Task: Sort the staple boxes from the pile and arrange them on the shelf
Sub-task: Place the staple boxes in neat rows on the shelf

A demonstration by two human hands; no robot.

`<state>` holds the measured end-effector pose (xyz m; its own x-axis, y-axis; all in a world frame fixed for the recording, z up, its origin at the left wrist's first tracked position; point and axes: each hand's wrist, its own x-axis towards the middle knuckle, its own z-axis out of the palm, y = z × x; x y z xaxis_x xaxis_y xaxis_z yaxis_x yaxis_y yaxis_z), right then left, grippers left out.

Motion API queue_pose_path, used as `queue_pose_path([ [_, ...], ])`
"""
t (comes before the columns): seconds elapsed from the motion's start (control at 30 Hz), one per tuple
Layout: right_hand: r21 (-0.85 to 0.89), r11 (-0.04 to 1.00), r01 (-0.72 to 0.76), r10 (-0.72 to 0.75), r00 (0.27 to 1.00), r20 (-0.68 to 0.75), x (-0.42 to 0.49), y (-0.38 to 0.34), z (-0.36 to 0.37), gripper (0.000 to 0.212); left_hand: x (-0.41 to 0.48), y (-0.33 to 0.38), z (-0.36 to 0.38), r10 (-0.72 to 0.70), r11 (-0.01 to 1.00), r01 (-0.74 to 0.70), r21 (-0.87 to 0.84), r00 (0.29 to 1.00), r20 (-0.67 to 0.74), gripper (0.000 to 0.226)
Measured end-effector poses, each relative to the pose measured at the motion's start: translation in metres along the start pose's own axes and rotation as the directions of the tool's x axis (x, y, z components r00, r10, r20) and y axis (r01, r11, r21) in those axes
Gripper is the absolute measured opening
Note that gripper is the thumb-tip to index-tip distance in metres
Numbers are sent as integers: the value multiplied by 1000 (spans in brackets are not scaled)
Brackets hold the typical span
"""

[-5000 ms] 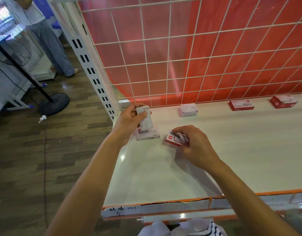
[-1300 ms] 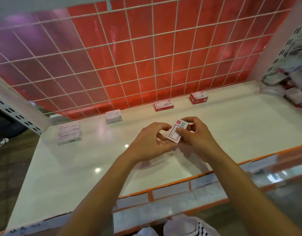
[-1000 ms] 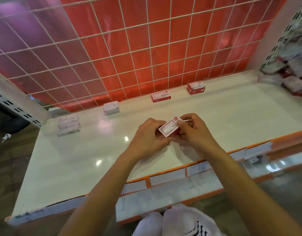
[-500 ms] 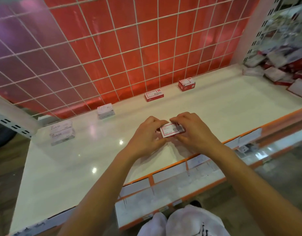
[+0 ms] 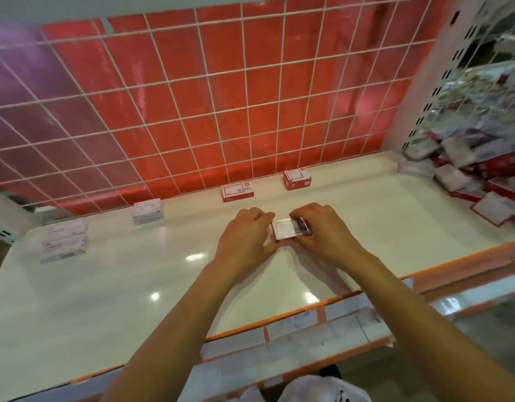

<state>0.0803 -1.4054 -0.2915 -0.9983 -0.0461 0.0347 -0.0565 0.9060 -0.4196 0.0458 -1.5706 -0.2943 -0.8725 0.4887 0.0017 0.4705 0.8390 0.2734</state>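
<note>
Both hands hold one small red-and-white staple box (image 5: pixel 286 230) flat over the middle of the white shelf (image 5: pixel 134 285). My left hand (image 5: pixel 246 233) pinches its left end and my right hand (image 5: pixel 326 230) grips its right end. Along the back wire grid stand a stack of two white boxes (image 5: pixel 64 242) at the left, a single white box (image 5: pixel 148 210), then two red boxes (image 5: pixel 237 192) (image 5: pixel 297 178). A loose pile of staple boxes (image 5: pixel 471 175) lies in the bay to the right.
A white wire grid (image 5: pixel 221 111) with red backing closes the shelf's rear. A perforated upright (image 5: pixel 424 91) separates the shelf from the pile's bay. An orange price rail (image 5: pixel 279 323) runs along the front edge.
The left hand set a white box on the left stack, then joined the right hand on the red-and-white box. The view swung right; the box was turned flat and lowered toward the shelf.
</note>
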Motion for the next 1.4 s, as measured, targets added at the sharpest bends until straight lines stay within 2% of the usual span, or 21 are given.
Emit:
queue_pose_path([
  [0.1,5,1000,29,-29,1000,9,18,9,1,45,9,0,-1,-94,995,95,25,995,-29,59],
  [0.2,35,998,44,-44,999,-8,38,8,-1,38,17,-11,-3,-188,980,194,37,975,-122,53],
  [0.33,-19,994,105,-106,994,-8,67,-2,-7,37,40,-32,1,-214,968,234,95,959,-187,49],
  [0.53,-135,983,127,-125,992,17,102,-16,-7,40,61,-54,9,-170,968,180,175,983,-68,47],
  [0.73,-190,975,112,-104,993,55,112,-22,4,37,50,-74,11,-223,957,242,159,966,-128,46],
  [0.87,-209,975,76,-65,996,62,115,-31,19,39,46,-88,2,-264,955,284,82,944,-200,31],
  [1.03,-130,991,11,-4,999,52,123,-42,36,41,46,-93,-7,-292,955,297,-4,936,-199,27],
  [1.2,-24,999,30,-29,999,24,130,-43,49,28,54,-93,-10,-329,943,332,29,940,-94,48],
  [1.4,6,1000,26,-26,999,44,135,-38,48,34,62,-93,-15,-333,943,333,12,942,-47,48],
])
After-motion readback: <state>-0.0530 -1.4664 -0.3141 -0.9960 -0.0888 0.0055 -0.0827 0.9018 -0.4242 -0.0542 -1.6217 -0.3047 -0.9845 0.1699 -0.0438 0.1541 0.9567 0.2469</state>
